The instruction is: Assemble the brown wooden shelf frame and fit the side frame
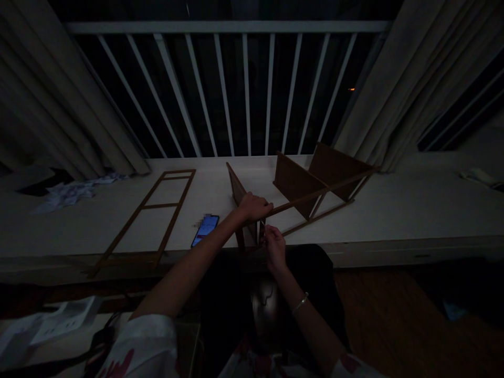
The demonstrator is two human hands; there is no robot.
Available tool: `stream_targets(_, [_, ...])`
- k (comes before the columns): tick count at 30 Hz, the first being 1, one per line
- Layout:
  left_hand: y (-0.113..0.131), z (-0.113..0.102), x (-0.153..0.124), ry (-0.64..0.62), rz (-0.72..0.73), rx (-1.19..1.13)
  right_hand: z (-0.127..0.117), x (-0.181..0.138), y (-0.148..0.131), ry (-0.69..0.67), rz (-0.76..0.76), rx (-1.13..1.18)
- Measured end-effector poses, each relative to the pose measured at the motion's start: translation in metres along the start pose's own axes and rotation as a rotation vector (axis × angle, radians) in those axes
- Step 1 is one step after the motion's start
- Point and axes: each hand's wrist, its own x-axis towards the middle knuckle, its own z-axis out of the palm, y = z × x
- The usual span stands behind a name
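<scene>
A half-built brown wooden shelf unit [315, 184] lies on its side on a pale ledge [413, 210]. My left hand [255, 206] is closed over the top edge of a wooden shelf board [235, 188] where it meets the frame's rail. Just below, my right hand [273, 248] is pinched on a small thin tool [262, 227] at the joint; the dim light hides what it is. A bracelet shows on the right wrist.
A ladder-like wooden side frame [147, 215] lies flat on the ledge at left. A lit phone [205, 229] rests beside my left forearm. Crumpled paper [73, 191] sits at far left, curtains hang both sides, and a white railing [236, 89] stands behind. Paper sheets [51, 323] lie lower left.
</scene>
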Motion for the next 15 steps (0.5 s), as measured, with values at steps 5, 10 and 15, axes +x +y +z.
stream_targets(5, [0.0,-0.001,0.0,-0.003,-0.014,0.001,0.022,-0.023,0.011,-0.001,0.052,-0.015])
stream_targets(10, [0.0,0.0,0.0,0.007,-0.016,0.008,0.041,-0.042,-0.005,-0.073,0.113,0.077])
stream_targets(15, [0.0,-0.001,-0.001,0.013,-0.026,-0.007,0.041,-0.05,-0.033,-0.096,0.141,0.165])
